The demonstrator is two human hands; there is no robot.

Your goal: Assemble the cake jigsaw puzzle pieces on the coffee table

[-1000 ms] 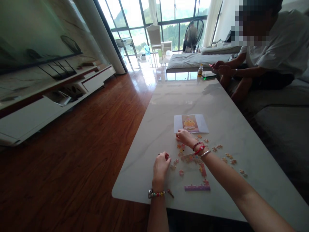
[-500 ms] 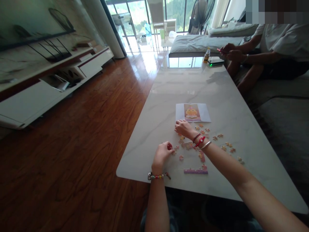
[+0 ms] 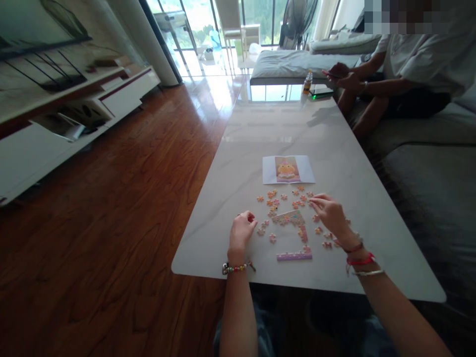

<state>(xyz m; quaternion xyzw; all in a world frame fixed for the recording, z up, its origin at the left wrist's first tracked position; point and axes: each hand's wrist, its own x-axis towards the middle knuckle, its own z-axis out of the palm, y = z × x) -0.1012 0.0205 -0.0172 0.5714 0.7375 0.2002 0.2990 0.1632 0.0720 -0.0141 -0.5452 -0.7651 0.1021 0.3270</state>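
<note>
The marbled worktop (image 3: 208, 238) gives everything flat support. The printed sheet (image 3: 288, 169) lies face up beyond the hands, probably to be readable past them. The right hand (image 3: 330, 215) pinches its fingertips at the right; the left hand (image 3: 242, 232) curls at the left — whether either grip holds a piece, I cannot tell. Between them lie a bent puzzle section (image 3: 302, 231), a purple strip (image 3: 293, 257) nearer the edge, and loose pieces (image 3: 272, 238) crowding around.

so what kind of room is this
Most likely a home living room: a grey sofa runs along one side of the marble-look table, and a long white cabinet stands across the wood-grained floor.
</note>
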